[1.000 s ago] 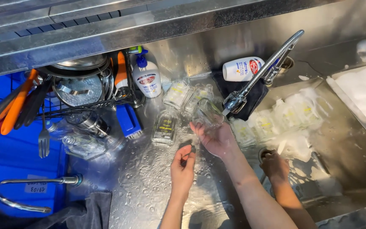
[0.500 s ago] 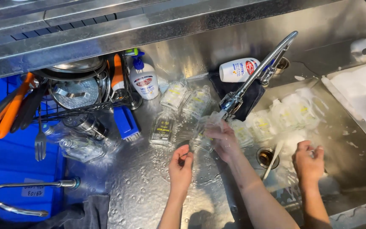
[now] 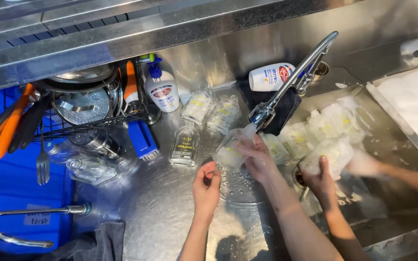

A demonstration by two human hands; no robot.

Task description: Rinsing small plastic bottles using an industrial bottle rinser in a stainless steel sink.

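Rinsing well means tilting the clear square glass bottle (image 3: pixel 229 153) mouth-up under the spout — right hand (image 3: pixel 256 158) fingers wrap it. Left hand (image 3: pixel 206 186) hovers beside, fingers loosely curled, empty.

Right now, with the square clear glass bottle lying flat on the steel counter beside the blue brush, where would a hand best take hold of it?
Probably across the broad body of the clear glass bottle, coming from above. It lies flat with its narrow neck pointing away toward the back wall, so the flat sides are open to pinch. The left hand is nearest, just below and to its right; the right hand is busy holding another bottle under the faucet.
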